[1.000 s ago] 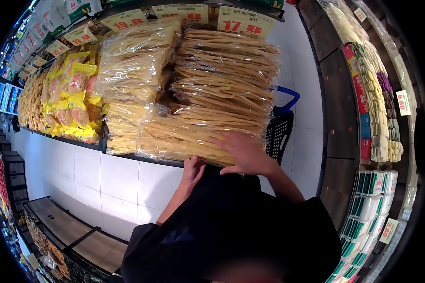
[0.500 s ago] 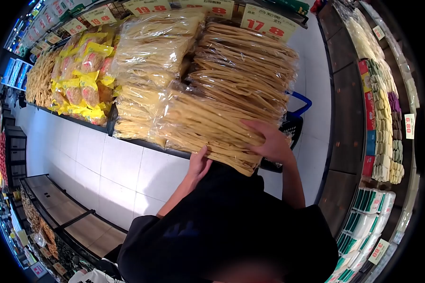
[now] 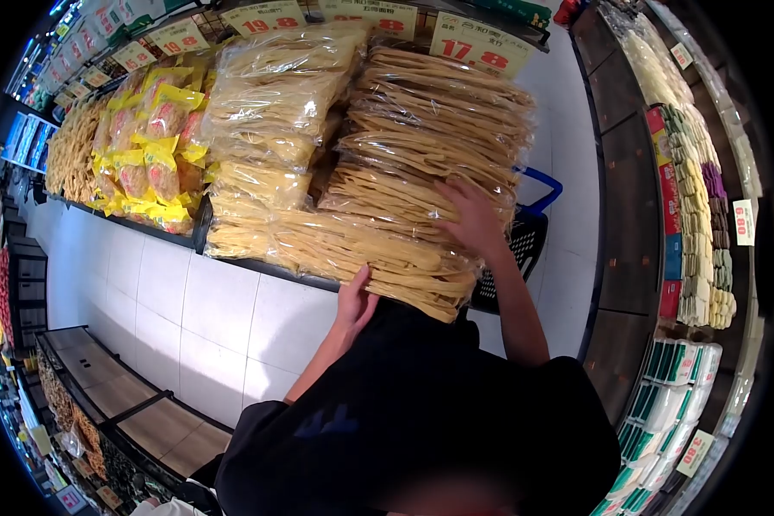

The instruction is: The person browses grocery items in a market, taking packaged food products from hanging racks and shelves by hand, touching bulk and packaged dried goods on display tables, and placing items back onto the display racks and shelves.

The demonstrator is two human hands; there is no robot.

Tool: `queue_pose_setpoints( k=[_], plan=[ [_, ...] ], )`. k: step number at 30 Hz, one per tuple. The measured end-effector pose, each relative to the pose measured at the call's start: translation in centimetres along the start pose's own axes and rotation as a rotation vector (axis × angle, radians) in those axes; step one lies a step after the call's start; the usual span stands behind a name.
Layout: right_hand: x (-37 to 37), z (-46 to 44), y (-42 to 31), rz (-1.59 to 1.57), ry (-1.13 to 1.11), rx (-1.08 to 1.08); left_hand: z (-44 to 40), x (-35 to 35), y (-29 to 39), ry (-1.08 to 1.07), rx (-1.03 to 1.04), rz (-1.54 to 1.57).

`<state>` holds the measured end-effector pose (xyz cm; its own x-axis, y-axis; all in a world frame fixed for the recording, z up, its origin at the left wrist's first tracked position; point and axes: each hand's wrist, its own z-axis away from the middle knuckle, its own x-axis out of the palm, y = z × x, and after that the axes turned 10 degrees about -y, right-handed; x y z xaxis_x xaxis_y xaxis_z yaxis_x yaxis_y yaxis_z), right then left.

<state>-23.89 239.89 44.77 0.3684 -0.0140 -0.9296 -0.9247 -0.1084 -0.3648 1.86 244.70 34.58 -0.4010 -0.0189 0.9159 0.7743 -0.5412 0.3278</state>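
Observation:
A clear bag of long tan dried bean curd sticks [image 3: 378, 258] lies along the front edge of the display. My left hand [image 3: 355, 303] grips its near edge, thumb against the plastic and the other fingers partly hidden. My right hand [image 3: 473, 219] is open, fingers apart, over the stacked bags of darker bean curd sticks [image 3: 430, 155] just behind the front bag. Whether its fingertips press on the plastic I cannot tell. Paler bags of sticks [image 3: 271, 112] are piled to the left.
Yellow-topped packs [image 3: 150, 163] fill the bin farther left. Price signs [image 3: 477, 47] stand along the back. A black shopping basket [image 3: 525, 249] with a blue handle [image 3: 542, 191] is right of the display. Shelves of packaged goods [image 3: 692, 224] line the right side; a low rack [image 3: 138, 396] stands lower left.
The front bag has come down and toward me, now lying flat along the edge. My right hand has left its right end and moved farther back; my left hand stays at the near edge.

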Motion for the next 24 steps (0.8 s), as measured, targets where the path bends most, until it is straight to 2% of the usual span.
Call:
queue_pose_setpoints(
  k=[2,4,5,7,8,10,13,14,17,19,22,24],
  plan=[
    [-2.1,0.9,-1.4,-0.325,-0.112,-0.019,0.2,0.7,0.3,-0.002,0.018,-0.048],
    [-2.5,2.1,-2.2,-0.502,-0.417,-0.004,0.0,1.5,0.5,-0.029,0.007,-0.041],
    [-2.7,3.3,-3.4,-0.504,-0.412,0.008,-0.2,1.9,0.4,-0.058,-0.013,-0.035],
    [-3.1,4.8,-7.0,-0.314,-0.403,-0.305,-0.6,3.1,0.4,-0.052,-0.053,-0.067],
    [-2.6,5.1,-7.5,-0.315,-0.4,-0.298,-0.7,3.4,0.3,-0.043,-0.088,-0.1],
    [-1.4,5.3,-7.7,-0.037,-0.236,-0.247,-1.1,4.0,0.1,-0.07,-0.092,-0.098],
    [-1.7,4.6,-6.7,-0.089,-0.238,-0.133,-1.8,4.8,-0.4,-0.252,-0.099,-0.164],
    [-2.4,4.4,-6.3,-0.13,-0.256,-0.084,-1.8,4.9,-0.5,-0.253,-0.099,-0.165],
    [-6.2,4.0,-5.8,-0.312,-0.306,-0.08,-1.7,6.2,0.0,-0.345,-0.063,-0.29],
    [-7.7,3.7,-5.4,-0.32,-0.254,-0.124,-2.1,6.3,0.3,-0.497,-0.091,-0.324],
    [-10.3,3.3,-5.5,-0.312,-0.169,-0.184,-1.7,7.4,0.7,-0.526,-0.042,-0.367],
    [-11.6,2.2,-4.9,-0.26,-0.186,-0.107,-1.8,8.4,1.3,-0.538,-0.038,-0.392]
  ],
)
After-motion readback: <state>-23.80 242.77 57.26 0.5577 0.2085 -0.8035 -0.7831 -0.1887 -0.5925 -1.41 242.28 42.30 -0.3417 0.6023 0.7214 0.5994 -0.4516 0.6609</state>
